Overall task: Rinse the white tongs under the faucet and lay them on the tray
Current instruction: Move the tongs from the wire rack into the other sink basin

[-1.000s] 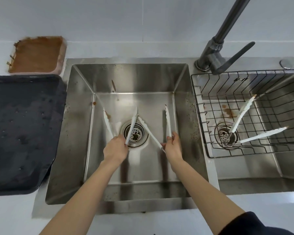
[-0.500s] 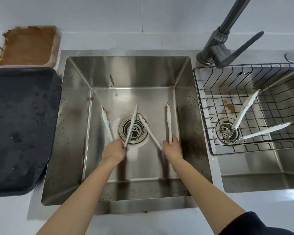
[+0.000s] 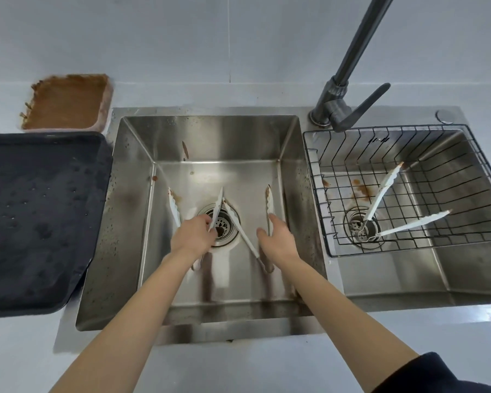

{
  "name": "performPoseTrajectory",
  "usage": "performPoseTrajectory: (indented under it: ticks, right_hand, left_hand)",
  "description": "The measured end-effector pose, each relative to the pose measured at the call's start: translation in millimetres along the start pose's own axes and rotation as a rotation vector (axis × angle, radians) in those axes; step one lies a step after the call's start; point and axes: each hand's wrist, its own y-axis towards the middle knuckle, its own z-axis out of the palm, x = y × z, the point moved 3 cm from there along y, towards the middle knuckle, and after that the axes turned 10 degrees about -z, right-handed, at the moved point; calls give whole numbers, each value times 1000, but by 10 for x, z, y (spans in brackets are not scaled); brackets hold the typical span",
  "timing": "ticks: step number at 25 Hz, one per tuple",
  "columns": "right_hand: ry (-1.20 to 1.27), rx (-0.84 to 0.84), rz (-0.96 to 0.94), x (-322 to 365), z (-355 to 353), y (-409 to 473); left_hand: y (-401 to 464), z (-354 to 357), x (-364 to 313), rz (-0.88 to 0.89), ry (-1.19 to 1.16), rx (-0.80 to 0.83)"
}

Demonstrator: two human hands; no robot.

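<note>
Both hands are down in the left sink basin, either side of the drain. Our left hand is curled around one pair of white tongs, its arms splaying up past the knuckles; brown smears show near the tips. Our right hand rests beside a second pair of tongs, fingers loosely spread; we cannot tell whether it has real hold. A third pair of tongs lies in the wire basket over the right basin. The faucet stands behind; the black tray sits left of the sink.
</note>
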Motion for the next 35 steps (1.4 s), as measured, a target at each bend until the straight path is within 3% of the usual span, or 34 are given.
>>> performPoseTrajectory:
  ticks: [8,13,18,24,30,35]
  right_hand:
    - [-3,-78,-228,587,-882,-231]
    - [-6,-201,-201,338,-1634,-325]
    - [-98,-243,-83,-188,-2240,-295]
    - [-318,-48,29,-747,-2633,-149]
    - [-492,178,3,-1068,-2683,141]
    - [-540,211,2,-1167,-2627,286]
  left_hand:
    - [-457,-419,-899,234,-132,-205]
    - [-759,-331,-1542,363,-197,-242]
    - [-996,53,-2100,450,-140,-171]
    - [-994,642,-2470,399,-4,-5]
    - [-941,1092,-2559,265,94,115]
    - [-866,1267,-2560,193,74,165]
